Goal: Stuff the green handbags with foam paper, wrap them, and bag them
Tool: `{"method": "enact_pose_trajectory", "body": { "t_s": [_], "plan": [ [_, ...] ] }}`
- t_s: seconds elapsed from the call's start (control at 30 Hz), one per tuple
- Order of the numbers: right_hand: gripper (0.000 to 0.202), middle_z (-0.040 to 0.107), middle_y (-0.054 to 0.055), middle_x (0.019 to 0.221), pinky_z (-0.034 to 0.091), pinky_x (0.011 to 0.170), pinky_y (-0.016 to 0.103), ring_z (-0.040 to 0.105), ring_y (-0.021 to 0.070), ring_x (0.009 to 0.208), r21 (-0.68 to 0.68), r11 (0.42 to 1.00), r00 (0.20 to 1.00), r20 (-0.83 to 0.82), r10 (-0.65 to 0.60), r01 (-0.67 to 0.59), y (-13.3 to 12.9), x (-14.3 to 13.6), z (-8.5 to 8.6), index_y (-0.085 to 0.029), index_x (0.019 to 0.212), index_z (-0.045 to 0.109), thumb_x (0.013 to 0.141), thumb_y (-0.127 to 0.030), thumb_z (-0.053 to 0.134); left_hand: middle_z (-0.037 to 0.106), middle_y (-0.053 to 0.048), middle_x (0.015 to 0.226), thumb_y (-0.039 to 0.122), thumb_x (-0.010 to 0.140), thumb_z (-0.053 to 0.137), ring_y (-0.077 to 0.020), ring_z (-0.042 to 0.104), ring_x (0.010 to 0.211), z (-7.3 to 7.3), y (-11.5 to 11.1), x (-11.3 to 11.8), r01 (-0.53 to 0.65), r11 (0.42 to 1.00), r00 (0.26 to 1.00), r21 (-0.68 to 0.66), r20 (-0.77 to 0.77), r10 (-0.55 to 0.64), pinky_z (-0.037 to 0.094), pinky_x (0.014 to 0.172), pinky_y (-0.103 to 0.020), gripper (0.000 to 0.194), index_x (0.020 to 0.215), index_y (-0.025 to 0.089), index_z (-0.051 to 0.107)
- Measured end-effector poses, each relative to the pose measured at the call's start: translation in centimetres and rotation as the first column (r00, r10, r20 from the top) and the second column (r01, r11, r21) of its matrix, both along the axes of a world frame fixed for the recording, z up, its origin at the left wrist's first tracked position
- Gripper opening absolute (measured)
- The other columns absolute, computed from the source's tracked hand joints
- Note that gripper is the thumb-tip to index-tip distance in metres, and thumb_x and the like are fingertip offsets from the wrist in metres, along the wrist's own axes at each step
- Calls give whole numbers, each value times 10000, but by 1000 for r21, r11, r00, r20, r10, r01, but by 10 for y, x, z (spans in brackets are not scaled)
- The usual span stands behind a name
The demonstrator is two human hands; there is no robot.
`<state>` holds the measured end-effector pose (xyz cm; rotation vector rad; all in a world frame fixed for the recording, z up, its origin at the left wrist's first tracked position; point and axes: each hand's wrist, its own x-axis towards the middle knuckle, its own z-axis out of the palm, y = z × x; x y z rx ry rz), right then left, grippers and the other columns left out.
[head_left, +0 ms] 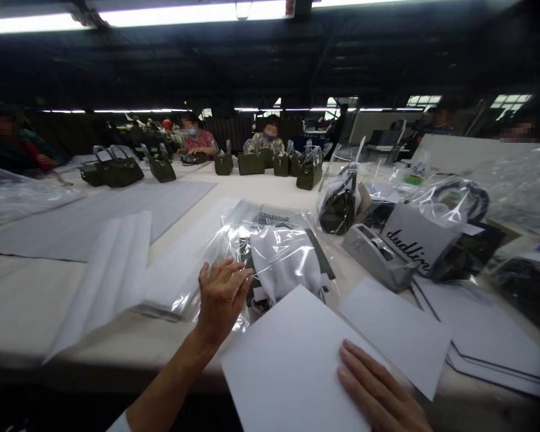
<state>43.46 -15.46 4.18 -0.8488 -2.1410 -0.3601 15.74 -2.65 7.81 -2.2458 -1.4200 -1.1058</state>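
A dark green handbag [320, 251], partly covered by a white sheet, lies inside a clear plastic bag [234, 231] on the table in front of me. My left hand [222, 297] is at the bag's left side, fingers apart, seemingly touching the plastic. At the lower right, my right hand [380, 387] holds a white card [292, 366], with fingers on top and the thumb out of sight. The card hangs past the table's front edge, and its far corner overlaps the near end of the plastic bag.
Another white card [398, 330] lies to the right. Behind it stand a grey tape dispenser [378, 255], a bagged dark handbag [339, 207] and a white pouch with black lettering [414, 240]. Folded white foam sheet [112, 270] lies left. Several green handbags [252, 163] and people occupy the far side.
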Motion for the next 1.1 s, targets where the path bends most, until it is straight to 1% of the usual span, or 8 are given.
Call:
{"method": "enact_pose_trajectory", "body": {
  "t_s": [0.1, 0.23, 0.47, 0.57, 0.7, 0.83, 1.0, 1.1],
  "plan": [
    [399, 513, 170, 1220, 490, 883, 411, 462, 299, 1152, 8, 998, 998, -12, -66, 66, 22, 1, -4, -92, 1273, 464, 880, -112, 393, 636, -33, 1015, 257, 883, 472, -236, 509, 1087, 2, -4, -6, 22, 999, 1000, -39, 21, -21, 201, 1022, -530, 183, 991, 232, 617],
    [495, 490, 140, 1255, 459, 928, 455, 429, 286, 1186, 20, 981, 978, -90, -191, 193, 54, -1, -10, -141, 1306, 424, 831, -6, 392, 635, -38, 1012, 229, 886, 459, -232, 509, 1085, -1, -5, -7, 55, 998, 998, -44, 35, -54, 214, 1021, -532, 202, 1022, 225, 607],
    [392, 535, 156, 1197, 462, 949, 415, 394, 259, 1220, -74, 956, 959, 35, -282, 284, 145, -38, -3, -81, 1187, 536, 847, -24, 348, 638, -41, 1018, 147, 858, 489, -213, 541, 1048, -3, -7, -1, 171, 980, 985, 101, -3, -172, 284, 1007, -500, 196, 1007, 208, 601],
    [375, 551, 154, 1173, 439, 972, 417, 400, 255, 1216, -114, 955, 960, 78, -267, 275, 160, -42, 7, -78, 1151, 559, 830, -19, 374, 632, -45, 1050, 125, 844, 505, -208, 545, 1055, -9, -7, -2, 242, 967, 969, 85, -70, -236, 327, 995, -461, 160, 951, 191, 605],
    [398, 523, 140, 1215, 421, 989, 403, 395, 241, 1219, -180, 944, 961, 59, -270, 276, 133, -35, 14, -89, 1191, 525, 821, -22, 396, 622, -43, 1080, 127, 857, 469, -203, 553, 1051, -22, -2, -3, 328, 945, 923, 12, -215, -318, 401, 937, -399, 150, 900, 188, 599],
    [342, 574, 79, 1151, 435, 970, 340, 469, 175, 1150, -189, 934, 946, -62, -318, 302, 82, 4, -5, -162, 1193, 516, 863, -115, 443, 603, -57, 1120, 167, 858, 469, -224, 542, 1069, -39, 5, -8, 362, 931, 904, 33, -254, -343, 413, 924, -400, 155, 953, 187, 590],
    [701, 496, 192, 1226, 469, 817, 510, 460, 335, 1141, -134, 749, 751, 273, -601, 649, 15, 95, -45, -140, 1339, 370, 794, -564, 491, 570, -44, 1178, 255, 833, 517, -245, 518, 1104, -45, 11, -18, 371, 929, 898, -9, -250, -361, 354, 988, -448, 240, 1070, 224, 549],
    [454, 613, 110, 1013, 499, 675, 334, 591, 217, 924, 4, 840, 838, 60, -542, 543, 24, 92, -44, -280, 1247, 475, 851, -501, 454, 573, -35, 1172, 298, 814, 549, -248, 505, 1120, -31, -1, -19, 310, 951, 922, 6, -245, -299, 317, 1020, -468, 282, 1088, 235, 534]
  ]
}}
